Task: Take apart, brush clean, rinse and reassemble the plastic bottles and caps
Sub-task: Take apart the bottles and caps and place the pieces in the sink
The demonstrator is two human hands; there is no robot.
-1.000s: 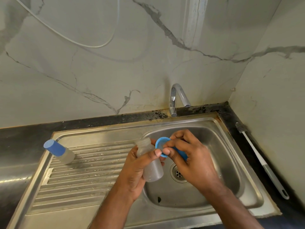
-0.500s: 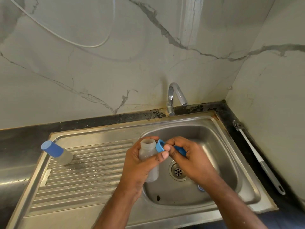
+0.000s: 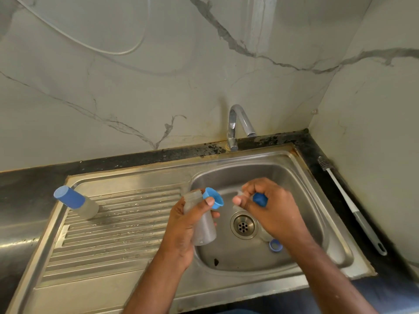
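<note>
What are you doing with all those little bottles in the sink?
A person is taking small plastic bottles apart at the sink. The left hand holds an open bottle together with a blue ring cap. The right hand grips another blue piece. One blue cap lies in the basin, a capped bottle waits on the drainboard, and the brush lies untouched.

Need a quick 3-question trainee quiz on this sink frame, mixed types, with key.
1. True or false: the bottle in the left hand has its cap screwed on.
2. Where does the brush lie? A) in the basin B) on the counter right of the sink C) on the drainboard
3. Fill in: the capped bottle stands on the ____.

Key: 1 false; 2 B; 3 drainboard.
</note>
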